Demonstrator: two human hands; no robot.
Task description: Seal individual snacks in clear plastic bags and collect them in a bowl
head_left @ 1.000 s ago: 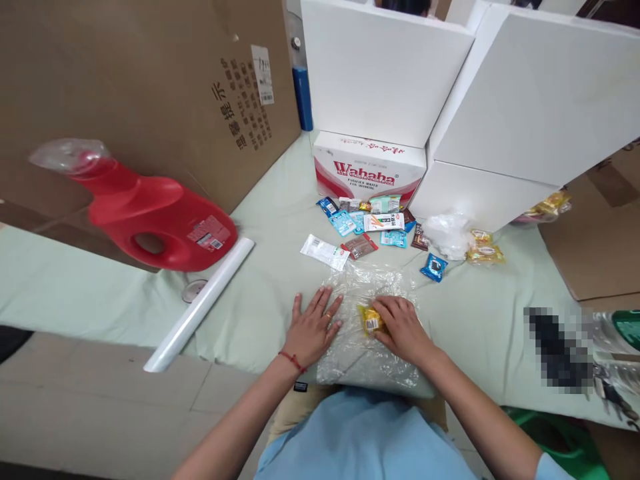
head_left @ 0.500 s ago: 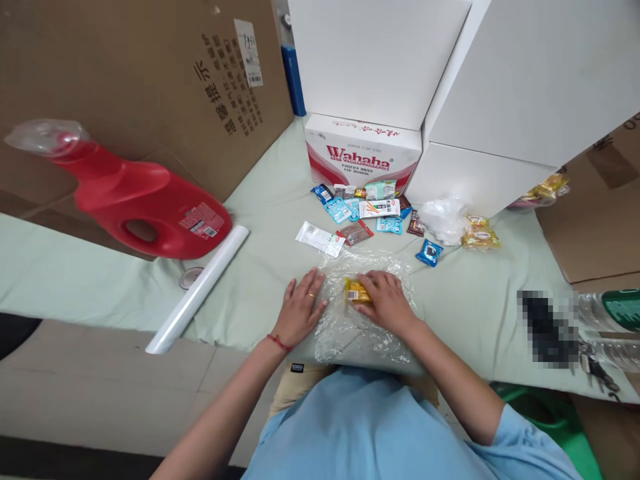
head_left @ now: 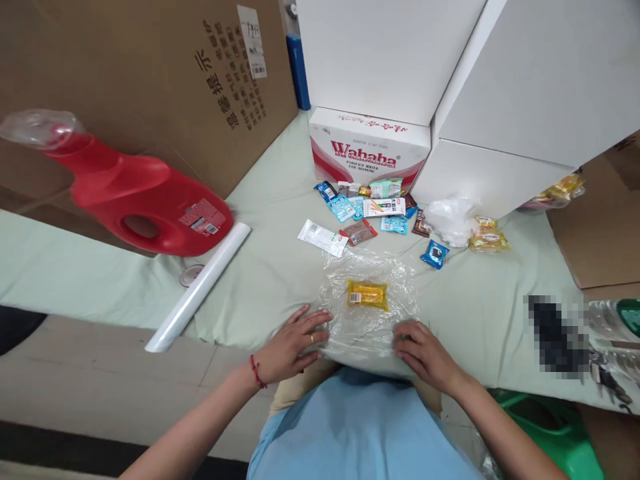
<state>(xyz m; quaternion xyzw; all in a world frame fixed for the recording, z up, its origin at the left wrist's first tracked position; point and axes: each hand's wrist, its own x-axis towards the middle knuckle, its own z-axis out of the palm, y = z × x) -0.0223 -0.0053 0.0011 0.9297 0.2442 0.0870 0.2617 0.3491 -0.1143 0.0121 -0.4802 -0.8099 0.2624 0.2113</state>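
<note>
A yellow-wrapped snack lies on a sheet of clear plastic film, which is spread wrinkled over the table's near side. At the film's near left edge rests my left hand, its fingers apart and nothing held in them. My right hand is at the near right edge, fingers slightly bent and a little blurred, touching or just over the film. Beyond the film are a white packet, a brown-red packet and a small blue packet.
A red jug and a white roll are on the left. Several more snack packets lie before the Wahaha carton. White boxes stand behind a crumpled clear bag. Plastic bottles are at far right.
My right hand has come off the yellow-wrapped snack and moved back to the film's near right edge. My left hand has slid nearer to my body. The snack stays on the film.
</note>
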